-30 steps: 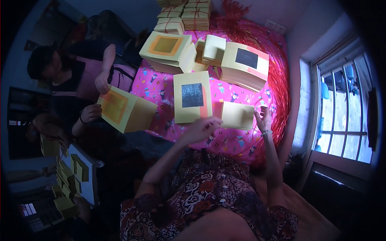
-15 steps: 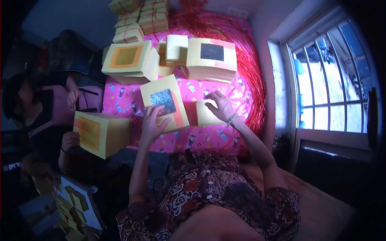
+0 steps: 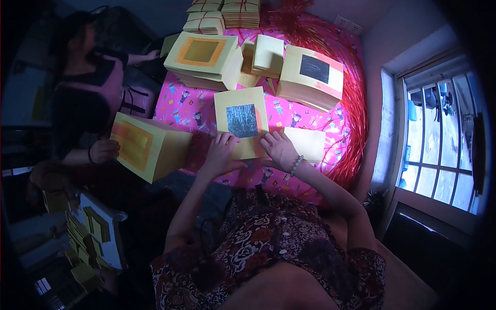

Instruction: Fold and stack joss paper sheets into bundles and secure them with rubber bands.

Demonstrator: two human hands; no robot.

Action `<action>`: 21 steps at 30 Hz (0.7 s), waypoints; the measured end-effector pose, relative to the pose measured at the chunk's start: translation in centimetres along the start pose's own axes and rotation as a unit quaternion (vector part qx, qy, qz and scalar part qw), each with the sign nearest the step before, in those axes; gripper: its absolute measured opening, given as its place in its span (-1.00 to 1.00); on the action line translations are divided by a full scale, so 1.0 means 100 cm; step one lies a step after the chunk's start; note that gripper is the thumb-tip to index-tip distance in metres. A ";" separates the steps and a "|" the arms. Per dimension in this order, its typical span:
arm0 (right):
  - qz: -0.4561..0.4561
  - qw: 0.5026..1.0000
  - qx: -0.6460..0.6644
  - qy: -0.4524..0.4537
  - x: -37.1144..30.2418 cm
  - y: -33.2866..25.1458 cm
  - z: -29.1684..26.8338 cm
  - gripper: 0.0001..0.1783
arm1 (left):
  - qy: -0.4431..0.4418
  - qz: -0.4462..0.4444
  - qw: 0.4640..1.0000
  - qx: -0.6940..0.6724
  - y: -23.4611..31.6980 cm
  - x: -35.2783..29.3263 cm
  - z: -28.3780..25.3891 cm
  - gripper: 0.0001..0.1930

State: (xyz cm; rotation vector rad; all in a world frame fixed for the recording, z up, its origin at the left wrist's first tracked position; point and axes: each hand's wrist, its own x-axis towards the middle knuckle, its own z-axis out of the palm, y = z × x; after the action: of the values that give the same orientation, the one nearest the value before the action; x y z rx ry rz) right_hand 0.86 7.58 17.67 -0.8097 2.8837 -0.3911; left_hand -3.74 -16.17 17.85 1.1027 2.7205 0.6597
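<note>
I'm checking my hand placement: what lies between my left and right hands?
The head view shows the near part of the dark-squared yellow paper there, with pink cloth nearer your body.

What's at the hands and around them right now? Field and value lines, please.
Left hand: on near-left part of dark-square paper
Right hand: at that paper's near-right corner
Right of it: plain pale paper
Co-worker's hand: at left edge of gold-square paper block
Far side: tied paper bundles
Table's right: red strands
Table cover: pink, patterned
</note>
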 end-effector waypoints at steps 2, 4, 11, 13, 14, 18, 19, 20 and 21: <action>0.015 1.000 -0.007 0.026 0.000 0.002 0.012 -0.36 | -0.010 -0.001 1.000 0.003 0.002 0.002 0.000 -0.31; 0.016 0.999 0.008 0.039 0.001 0.003 0.022 -0.38 | -0.009 -0.007 1.000 -0.002 0.000 0.001 0.003 -0.33; -0.001 0.998 -0.015 0.053 0.005 0.015 0.032 -0.38 | -0.032 0.002 0.999 0.005 -0.003 0.011 0.003 -0.32; -0.009 1.000 0.000 0.030 0.007 0.021 0.025 -0.37 | -0.012 0.012 1.000 0.018 -0.004 0.015 0.010 -0.34; -0.013 1.000 0.005 0.019 0.005 0.025 0.017 -0.37 | 0.000 0.015 1.000 0.025 -0.004 0.019 0.015 -0.35; -0.022 0.996 0.079 0.045 0.005 0.037 0.017 -0.50 | -0.007 0.027 1.000 -0.008 -0.009 0.023 0.012 -0.39; -0.035 0.990 0.101 0.089 0.006 0.041 0.024 -0.61 | -0.004 0.024 1.000 -0.020 -0.013 0.024 0.014 -0.40; -0.034 0.990 0.104 0.089 0.007 0.041 0.021 -0.61 | -0.006 0.023 0.999 -0.021 -0.015 0.023 0.014 -0.40; -0.020 0.992 0.116 0.054 0.008 0.041 0.018 -0.66 | -0.001 0.025 0.999 -0.040 -0.018 0.023 0.014 -0.41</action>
State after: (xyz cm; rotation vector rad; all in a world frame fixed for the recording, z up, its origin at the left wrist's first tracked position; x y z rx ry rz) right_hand -1.50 10.19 14.80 -0.8291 2.8484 -0.7794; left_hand -6.09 -15.25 15.86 1.1565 2.6467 0.7678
